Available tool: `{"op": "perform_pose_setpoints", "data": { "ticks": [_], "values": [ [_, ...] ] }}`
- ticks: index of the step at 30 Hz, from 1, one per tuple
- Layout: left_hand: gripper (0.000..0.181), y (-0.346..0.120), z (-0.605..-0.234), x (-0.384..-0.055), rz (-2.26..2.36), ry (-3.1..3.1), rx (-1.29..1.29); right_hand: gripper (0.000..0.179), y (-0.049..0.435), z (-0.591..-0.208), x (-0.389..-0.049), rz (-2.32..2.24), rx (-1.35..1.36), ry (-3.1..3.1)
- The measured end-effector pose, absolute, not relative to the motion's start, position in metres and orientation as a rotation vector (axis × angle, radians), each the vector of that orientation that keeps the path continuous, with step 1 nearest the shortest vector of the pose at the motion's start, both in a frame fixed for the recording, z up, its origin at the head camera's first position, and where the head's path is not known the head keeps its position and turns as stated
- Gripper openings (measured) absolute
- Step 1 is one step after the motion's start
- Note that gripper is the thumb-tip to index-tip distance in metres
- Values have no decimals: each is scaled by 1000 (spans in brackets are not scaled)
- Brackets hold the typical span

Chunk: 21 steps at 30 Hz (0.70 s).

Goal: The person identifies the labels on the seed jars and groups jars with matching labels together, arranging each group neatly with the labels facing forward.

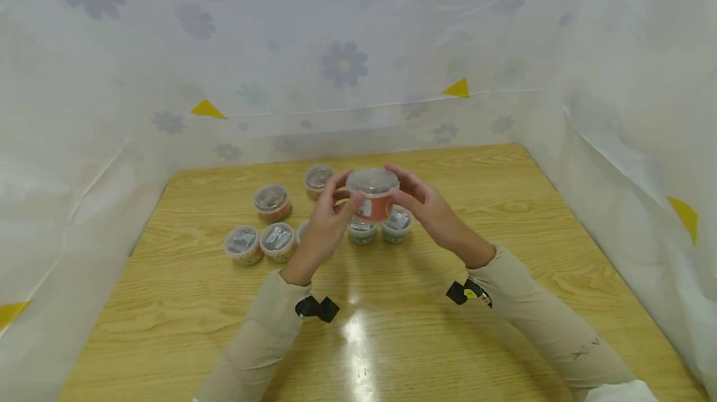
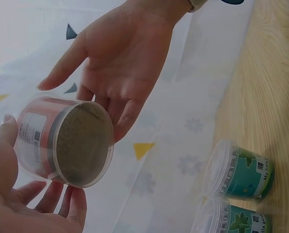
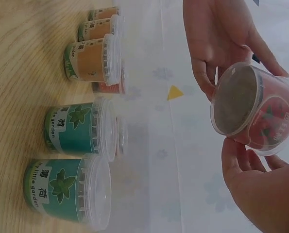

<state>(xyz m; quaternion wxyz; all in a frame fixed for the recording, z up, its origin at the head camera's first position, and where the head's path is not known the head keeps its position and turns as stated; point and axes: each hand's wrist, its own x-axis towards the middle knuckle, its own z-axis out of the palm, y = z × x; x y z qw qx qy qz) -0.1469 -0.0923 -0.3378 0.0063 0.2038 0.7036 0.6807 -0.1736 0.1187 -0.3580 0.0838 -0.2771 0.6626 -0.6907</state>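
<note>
A round clear plastic tub (image 1: 374, 196) with a red label and dark soil-like contents is held in the air above the table. My left hand (image 1: 330, 218) grips its left side, thumb in front and fingers curved behind. On the opposite side, my right hand (image 1: 434, 215) holds it with thumb and fingers. In the left wrist view the tub (image 2: 83, 143) is tilted, with one dark round end toward the camera. A red label with a plant picture shows on the tub (image 3: 270, 116) in the right wrist view.
Two teal-labelled tubs (image 3: 64, 189) stand beneath the hands. Orange-labelled tubs (image 1: 243, 245) are in the same row to the left. Behind them stand two more lidded tubs (image 1: 272, 203). A flowered sheet (image 1: 280, 66) encloses the wooden table (image 1: 476, 340).
</note>
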Motion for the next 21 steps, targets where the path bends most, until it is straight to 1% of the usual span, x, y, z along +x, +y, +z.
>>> {"op": "perform_pose_setpoints", "data": {
  "ticks": [4, 11, 14, 18, 21],
  "values": [
    [45, -91, -338, -148, 2163, 2241, 666, 47, 121, -357, -173, -2116, -804, 1995],
    [41, -85, -339, -149, 2204, 2230, 665, 48, 124, -358, -172, -2154, -736, 2008],
    [45, -83, -344, -152, 2197, 2184, 662, 51, 125, -359, -172, -2126, -732, 2014],
    [54, -80, -358, -159, 2151, 2160, 661, 60, 124, -360, -172, -2054, -739, 1998],
    [57, -79, -367, -163, 2122, 2181, 668, 66, 126, -360, -169, -2029, -730, 1981]
  ]
}}
